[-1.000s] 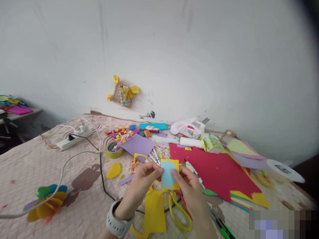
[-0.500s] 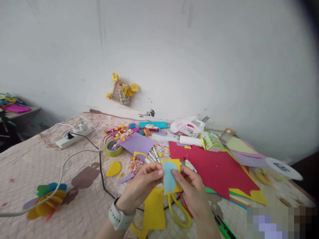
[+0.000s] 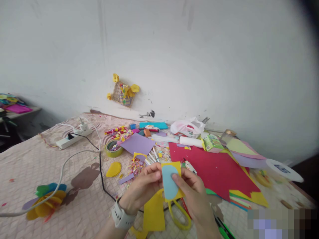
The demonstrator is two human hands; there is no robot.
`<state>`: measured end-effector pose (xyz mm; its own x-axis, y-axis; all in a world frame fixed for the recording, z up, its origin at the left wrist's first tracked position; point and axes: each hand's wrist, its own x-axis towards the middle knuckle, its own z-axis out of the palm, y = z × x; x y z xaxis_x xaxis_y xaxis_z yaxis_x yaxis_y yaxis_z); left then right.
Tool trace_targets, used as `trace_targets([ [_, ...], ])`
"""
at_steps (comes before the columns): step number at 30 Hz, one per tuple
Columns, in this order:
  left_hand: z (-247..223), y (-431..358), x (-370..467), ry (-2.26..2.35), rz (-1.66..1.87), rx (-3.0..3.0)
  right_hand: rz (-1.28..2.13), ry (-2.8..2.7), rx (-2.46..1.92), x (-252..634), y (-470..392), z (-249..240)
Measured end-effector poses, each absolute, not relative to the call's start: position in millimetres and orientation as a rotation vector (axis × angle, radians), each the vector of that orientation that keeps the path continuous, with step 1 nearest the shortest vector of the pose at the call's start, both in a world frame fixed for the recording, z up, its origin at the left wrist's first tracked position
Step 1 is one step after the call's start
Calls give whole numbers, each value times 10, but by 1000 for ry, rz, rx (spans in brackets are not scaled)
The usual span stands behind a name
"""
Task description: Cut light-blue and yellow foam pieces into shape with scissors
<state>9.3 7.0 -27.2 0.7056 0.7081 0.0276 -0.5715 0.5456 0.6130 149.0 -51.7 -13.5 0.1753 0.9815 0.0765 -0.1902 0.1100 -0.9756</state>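
Note:
A light blue half-round paper piece (image 3: 169, 182) lies flat against a yellow paper piece (image 3: 178, 168), both held up between my hands. My left hand (image 3: 146, 182), with a white watch on the wrist, pinches their left edge. On the right side, my right hand (image 3: 193, 189) grips them, its thumb pressed on the blue piece. Below them are a yellow strip of paper (image 3: 154, 214) and yellow-handled scissors (image 3: 179, 222), whose upper part is hidden. Rounded yellow cutouts (image 3: 113, 169) lie to the left.
Red sheets (image 3: 214, 169), a green cutter (image 3: 224, 229) and a glass jar (image 3: 228, 136) are at the right. A tape roll (image 3: 114, 151), power strip (image 3: 74, 137), cables and a colourful paper flower (image 3: 47, 204) sit left. Markers and scraps lie behind my hands.
The blue and yellow pieces have turned slightly in my hands and moved a little lower. My left hand has shifted slightly, still at their left edge.

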Motion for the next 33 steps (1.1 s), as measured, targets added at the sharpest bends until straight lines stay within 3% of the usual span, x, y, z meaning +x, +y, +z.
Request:
trace_targets([
  [10, -260, 69, 116, 213, 829, 611, 1158, -997, -1065, 1445, -524, -123],
  [33, -204, 44, 95, 424, 800, 944, 896, -971, -1234, 1566, -528, -141],
])
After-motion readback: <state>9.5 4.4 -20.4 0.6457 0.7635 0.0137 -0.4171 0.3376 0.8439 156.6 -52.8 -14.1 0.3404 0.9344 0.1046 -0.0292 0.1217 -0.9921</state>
